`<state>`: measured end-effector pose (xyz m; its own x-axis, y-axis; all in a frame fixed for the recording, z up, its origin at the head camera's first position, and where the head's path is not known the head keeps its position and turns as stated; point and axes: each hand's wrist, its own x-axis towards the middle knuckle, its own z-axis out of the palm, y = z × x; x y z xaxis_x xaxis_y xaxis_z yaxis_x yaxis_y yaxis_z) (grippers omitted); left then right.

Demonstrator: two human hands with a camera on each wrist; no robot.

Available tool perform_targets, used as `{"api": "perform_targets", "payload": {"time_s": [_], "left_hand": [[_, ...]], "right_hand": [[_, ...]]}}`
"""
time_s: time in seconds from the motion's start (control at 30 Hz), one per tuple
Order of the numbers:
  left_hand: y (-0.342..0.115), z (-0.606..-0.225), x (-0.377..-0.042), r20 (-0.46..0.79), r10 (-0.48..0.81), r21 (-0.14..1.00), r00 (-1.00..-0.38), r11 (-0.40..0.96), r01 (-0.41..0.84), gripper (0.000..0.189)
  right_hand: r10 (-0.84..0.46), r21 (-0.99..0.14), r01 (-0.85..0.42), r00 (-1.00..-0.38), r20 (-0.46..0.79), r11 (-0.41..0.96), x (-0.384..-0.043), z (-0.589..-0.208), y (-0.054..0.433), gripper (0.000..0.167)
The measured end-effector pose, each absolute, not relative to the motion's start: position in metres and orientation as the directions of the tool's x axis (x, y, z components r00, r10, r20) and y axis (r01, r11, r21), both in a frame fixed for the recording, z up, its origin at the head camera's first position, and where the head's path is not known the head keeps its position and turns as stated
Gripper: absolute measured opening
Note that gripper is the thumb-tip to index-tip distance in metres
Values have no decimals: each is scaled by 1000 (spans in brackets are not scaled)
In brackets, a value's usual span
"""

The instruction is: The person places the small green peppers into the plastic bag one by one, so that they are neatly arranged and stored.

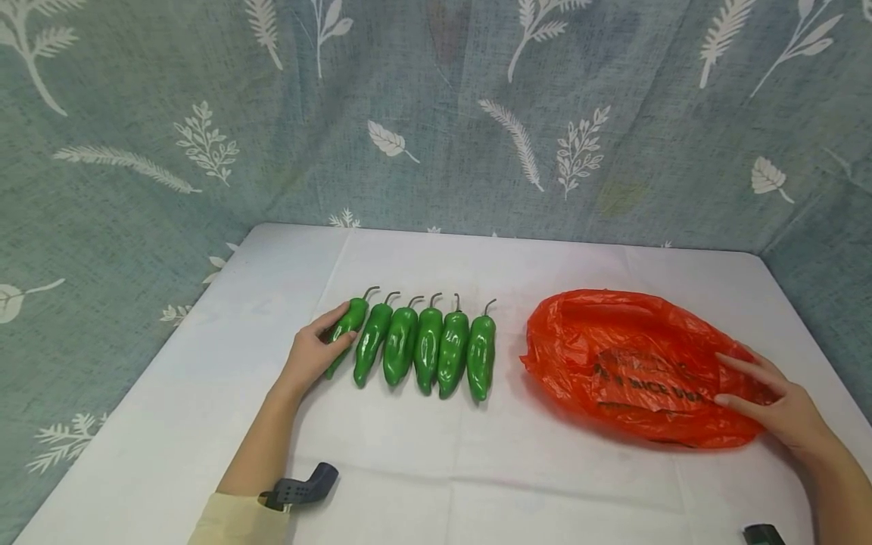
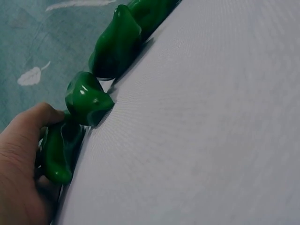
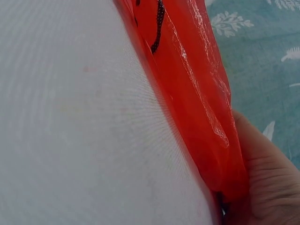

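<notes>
Several glossy green peppers point(image 1: 428, 348) with curved stems lie side by side in a row on the white cloth. My left hand point(image 1: 313, 352) holds the leftmost green pepper point(image 1: 349, 322), thumb on its near side and fingers round its far side. That pepper point(image 2: 57, 152) is also between thumb and fingers in the left wrist view, touching its neighbour. To the right, a crumpled red plastic bag point(image 1: 579, 333) with dark print lies on the table. My right hand point(image 1: 783, 401) rests on its right end, thumb and index finger extended and apart; the other fingers are mostly hidden.
White cloth covers the table point(image 1: 518, 484). A blue-green curtain point(image 1: 436, 151) with white leaf patterns stands behind it and at both sides. Dark wrist devices show on the left arm point(image 1: 303, 488) and at the bottom right.
</notes>
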<state>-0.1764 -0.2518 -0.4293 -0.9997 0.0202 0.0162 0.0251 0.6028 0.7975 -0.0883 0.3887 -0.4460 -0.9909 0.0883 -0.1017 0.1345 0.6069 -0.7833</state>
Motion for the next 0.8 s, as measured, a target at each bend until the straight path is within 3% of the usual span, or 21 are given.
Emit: {"api": "perform_targets", "payload": {"time_s": [0.3, 0.5, 0.8], "left_hand": [[-253, -434, -178, 52, -24, 731, -998, 682, 22, 62], [-256, -432, -180, 75, -55, 738, -996, 674, 19, 59], [-263, -420, -184, 2, -68, 792, -998, 610, -39, 58]], "right_hand": [[83, -764, 137, -991, -109, 630, -89, -446, 389, 73], [83, -757, 131, -991, -101, 641, -88, -445, 390, 73], [91, -747, 150, -989, -120, 647, -91, -445, 390, 74]]}}
